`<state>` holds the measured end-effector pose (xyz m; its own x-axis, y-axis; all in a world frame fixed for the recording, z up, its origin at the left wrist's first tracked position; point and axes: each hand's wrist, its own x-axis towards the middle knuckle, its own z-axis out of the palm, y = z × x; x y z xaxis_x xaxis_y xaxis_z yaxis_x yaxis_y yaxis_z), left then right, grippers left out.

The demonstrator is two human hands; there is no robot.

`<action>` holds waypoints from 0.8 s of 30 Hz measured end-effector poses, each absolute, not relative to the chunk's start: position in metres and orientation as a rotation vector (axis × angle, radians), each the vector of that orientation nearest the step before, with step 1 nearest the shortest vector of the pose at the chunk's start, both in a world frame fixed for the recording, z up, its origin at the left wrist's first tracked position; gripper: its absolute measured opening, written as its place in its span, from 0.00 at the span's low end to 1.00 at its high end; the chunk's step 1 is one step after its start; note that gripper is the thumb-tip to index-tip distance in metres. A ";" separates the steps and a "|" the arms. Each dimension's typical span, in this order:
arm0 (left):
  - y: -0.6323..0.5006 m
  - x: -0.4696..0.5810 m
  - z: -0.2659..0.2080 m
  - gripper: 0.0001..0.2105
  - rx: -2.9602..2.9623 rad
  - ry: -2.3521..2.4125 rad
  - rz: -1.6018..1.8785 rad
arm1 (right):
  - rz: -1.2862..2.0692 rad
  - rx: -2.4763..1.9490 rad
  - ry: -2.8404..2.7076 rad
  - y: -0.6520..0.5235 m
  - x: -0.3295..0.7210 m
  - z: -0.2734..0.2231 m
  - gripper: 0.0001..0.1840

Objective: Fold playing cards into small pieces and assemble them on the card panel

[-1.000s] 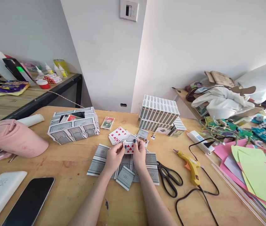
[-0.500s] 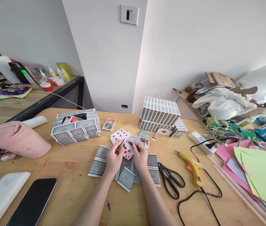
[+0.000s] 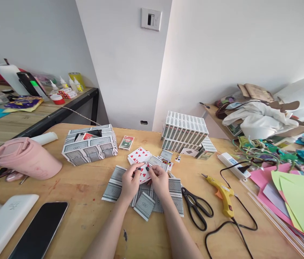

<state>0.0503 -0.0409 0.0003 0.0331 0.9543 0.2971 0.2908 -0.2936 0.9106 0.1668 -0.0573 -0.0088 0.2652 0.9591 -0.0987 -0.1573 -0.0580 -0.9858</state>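
Between my two hands is a playing card (image 3: 144, 175) with red hearts facing me. My left hand (image 3: 130, 181) pinches its left edge, and my right hand (image 3: 159, 180) pinches the right edge. Below them, grey-patterned card backs (image 3: 175, 194) lie joined in a flat panel, partly hidden by my hands. A loose grey-backed piece (image 3: 144, 206) rests at an angle at the panel's front. Just beyond my hands is a heap of loose cards, with a ten of hearts (image 3: 138, 155) face up. Black-handled scissors (image 3: 197, 208) lie right of the panel.
A box covered in cards (image 3: 90, 145) stands at back left, near a card pack (image 3: 126, 142). A block of stacked card packs (image 3: 184, 129) is at back right. A yellow glue gun (image 3: 222, 192) with its cord, a pink tumbler (image 3: 28, 158) and a phone (image 3: 40, 230) lie around.
The hearts card has tilted back and sits slightly lower between my fingers. Both hands keep their pinch. The whole view has shifted a little, so things appear farther right.
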 end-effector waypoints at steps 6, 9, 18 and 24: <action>-0.043 0.048 0.000 0.15 1.578 1.156 1.199 | 1.093 -1.259 -0.843 -0.055 0.168 -0.006 0.15; -0.043 0.048 0.001 0.14 1.572 1.167 1.226 | 1.073 -1.263 -0.838 -0.055 0.169 -0.005 0.15; -0.034 0.048 -0.002 0.16 1.351 1.297 1.271 | 1.208 -1.058 -0.654 -0.054 0.173 -0.002 0.18; -0.032 0.048 -0.006 0.10 1.138 1.226 1.282 | 1.354 -0.984 -0.580 -0.053 0.176 -0.003 0.18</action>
<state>0.0482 -0.0317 -0.0056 -0.0703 0.9975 -0.0038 -0.0481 0.0004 0.9988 0.1761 -0.0534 -0.0033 0.1710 0.9670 -0.1886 -0.5310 -0.0708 -0.8444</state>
